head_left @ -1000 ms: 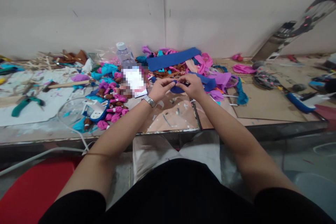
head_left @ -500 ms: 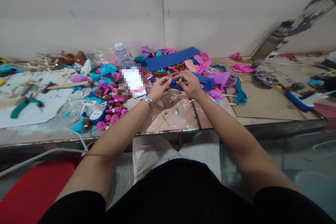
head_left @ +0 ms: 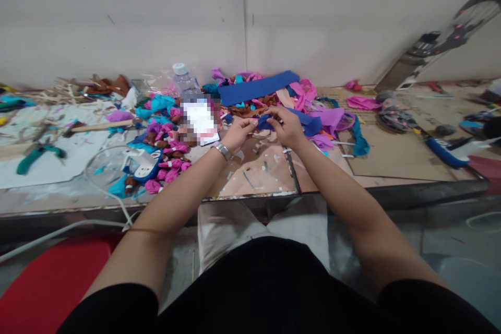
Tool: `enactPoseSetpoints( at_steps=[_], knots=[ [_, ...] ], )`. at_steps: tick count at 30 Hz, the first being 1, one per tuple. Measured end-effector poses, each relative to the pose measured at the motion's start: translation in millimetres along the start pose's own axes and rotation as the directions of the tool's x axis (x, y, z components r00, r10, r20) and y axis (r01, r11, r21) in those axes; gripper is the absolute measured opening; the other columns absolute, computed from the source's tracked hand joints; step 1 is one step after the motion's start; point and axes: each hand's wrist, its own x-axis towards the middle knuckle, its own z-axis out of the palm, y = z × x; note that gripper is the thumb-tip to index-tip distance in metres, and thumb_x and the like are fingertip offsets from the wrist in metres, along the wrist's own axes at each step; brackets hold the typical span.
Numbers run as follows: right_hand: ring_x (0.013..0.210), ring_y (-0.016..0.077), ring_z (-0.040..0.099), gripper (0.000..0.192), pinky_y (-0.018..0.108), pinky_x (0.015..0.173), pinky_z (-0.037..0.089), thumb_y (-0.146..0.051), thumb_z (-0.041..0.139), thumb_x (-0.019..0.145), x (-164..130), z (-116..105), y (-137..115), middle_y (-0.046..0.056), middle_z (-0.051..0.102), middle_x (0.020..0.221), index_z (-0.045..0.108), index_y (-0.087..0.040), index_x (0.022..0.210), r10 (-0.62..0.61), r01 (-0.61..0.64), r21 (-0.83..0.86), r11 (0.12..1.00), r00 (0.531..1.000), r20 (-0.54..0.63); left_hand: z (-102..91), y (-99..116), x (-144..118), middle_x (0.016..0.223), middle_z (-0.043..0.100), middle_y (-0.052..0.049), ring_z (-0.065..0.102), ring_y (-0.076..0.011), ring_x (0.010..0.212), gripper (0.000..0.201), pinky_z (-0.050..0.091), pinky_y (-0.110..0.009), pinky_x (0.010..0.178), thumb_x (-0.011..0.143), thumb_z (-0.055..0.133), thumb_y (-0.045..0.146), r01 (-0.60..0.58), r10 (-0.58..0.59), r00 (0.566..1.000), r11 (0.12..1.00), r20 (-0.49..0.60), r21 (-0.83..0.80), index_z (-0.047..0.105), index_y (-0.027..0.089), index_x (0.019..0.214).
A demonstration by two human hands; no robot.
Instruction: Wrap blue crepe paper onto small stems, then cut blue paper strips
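Between my two hands a dark blue strip of crepe paper or cloth (head_left: 265,122) is bunched up; which material it is I cannot tell. My left hand (head_left: 239,134), with a watch on the wrist, pinches its left end between thumb and fingertips. Curled over its right part, my right hand (head_left: 288,126) grips it with thumb and forefinger. Just behind lies a wide flat blue strip (head_left: 258,87) on a heap of pink, purple and brown pieces. Another blue piece (head_left: 309,122) lies right of my right hand. Left of my left hand is a lit phone (head_left: 200,121).
Pink and brown twisted bundles (head_left: 170,159) lie beside a blue and white lamp base (head_left: 146,166). Further left are a hammer (head_left: 105,126) and green-handled pliers (head_left: 37,159). A capped bottle (head_left: 185,82) stands at the back. Cardboard (head_left: 391,159) covers the right side.
The blue strip is stretched slightly more between my hands, and my right hand has shifted a little to the right. The whole view has moved slightly.
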Motion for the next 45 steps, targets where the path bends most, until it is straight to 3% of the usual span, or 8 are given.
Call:
enactPoseSetpoints(
  at_steps=[5,9,12,16,27,33,40,45],
  knots=[
    [0.094,0.0245,0.069,0.042,0.039,0.089,0.055,-0.056,0.052,0.105,0.9,0.0,1.3,0.011,0.076,0.109,0.071,-0.021,0.115,-0.016,0.016,-0.001,1.000,1.000,-0.002,-0.2,-3.2,0.1,0.077,0.066,-0.001,0.063,-0.0135,0.073,0.053,0.051,-0.025,0.066,0.074,0.084,0.068,0.055,-0.051,0.997,0.997,-0.063,0.053,0.067,0.019,0.088],
    [0.103,0.0273,0.071,0.036,0.042,0.096,0.055,-0.051,0.056,0.105,2.3,-1.7,1.8,0.011,0.078,0.113,0.073,-0.022,0.116,-0.019,0.021,-0.021,1.000,0.999,0.049,-1.1,-1.4,-0.2,0.096,0.072,-0.005,0.065,-0.0156,0.085,0.050,0.052,-0.027,0.075,0.085,0.075,0.066,-0.152,0.193,0.973,0.949,-0.128,0.277,0.070,0.020,0.100],
    [0.108,0.0288,0.070,0.031,0.045,0.100,0.054,-0.046,0.058,0.104,2.6,-2.4,1.1,0.011,0.078,0.113,0.074,-0.022,0.116,-0.044,0.049,-0.040,0.998,0.992,0.115,-1.1,3.7,-2.1,0.112,0.076,-0.008,0.068,-0.0193,0.099,0.053,0.053,-0.031,0.087,0.087,0.073,0.065,-0.247,0.288,0.956,0.896,-0.059,0.368,0.073,0.019,0.112],
    [0.105,0.0279,0.069,0.032,0.045,0.098,0.055,-0.045,0.057,0.104,2.3,-2.0,0.1,0.012,0.076,0.110,0.076,-0.021,0.114,-0.088,0.094,-0.037,0.995,0.984,0.153,-0.8,5.2,-4.0,0.109,0.078,-0.008,0.070,-0.0217,0.098,0.056,0.053,-0.035,0.092,0.086,0.073,0.068,-0.250,0.259,0.965,0.887,0.032,0.388,0.077,0.017,0.109],
    [0.105,0.0272,0.069,0.031,0.044,0.097,0.056,-0.043,0.061,0.103,-0.2,2.2,4.5,0.011,0.074,0.110,0.078,-0.023,0.119,-0.108,0.112,-0.014,0.994,0.981,0.158,-2.5,-6.0,-0.8,0.104,0.077,-0.004,0.068,-0.0177,0.092,0.051,0.052,-0.032,0.090,0.082,0.080,0.064,-0.177,0.170,0.984,0.971,0.056,0.160,0.078,0.020,0.108],
    [0.099,0.0273,0.071,0.041,0.043,0.092,0.057,-0.049,0.066,0.099,-0.5,1.4,-1.1,0.012,0.076,0.111,0.073,-0.021,0.129,-0.061,0.062,-0.002,0.998,0.987,0.151,2.3,0.5,-3.5,0.089,0.070,0.000,0.061,-0.0128,0.080,0.042,0.050,-0.025,0.079,0.075,0.087,0.056,-0.079,0.078,0.997,0.996,-0.026,-0.034,0.075,0.019,0.092],
    [0.101,0.0279,0.075,0.032,0.043,0.093,0.057,-0.048,0.066,0.099,-0.7,1.7,-3.4,0.010,0.081,0.109,0.077,-0.022,0.114,-0.032,0.032,0.009,0.999,0.996,0.080,8.2,11.2,-6.8,0.086,0.066,0.000,0.060,-0.0125,0.082,0.043,0.051,-0.023,0.075,0.066,0.093,0.050,-0.034,0.023,0.998,0.981,-0.059,-0.193,0.072,0.018,0.086],
    [0.103,0.0269,0.076,0.027,0.041,0.094,0.058,-0.040,0.070,0.097,-1.3,2.5,-3.9,0.009,0.082,0.111,0.078,-0.021,0.115,-0.033,0.032,0.023,0.999,0.997,0.067,7.9,9.9,-6.9,0.090,0.068,-0.001,0.062,-0.0134,0.086,0.045,0.053,-0.025,0.079,0.065,0.094,0.052,-0.024,0.020,1.000,0.981,-0.021,-0.191,0.075,0.018,0.089]
  ],
)
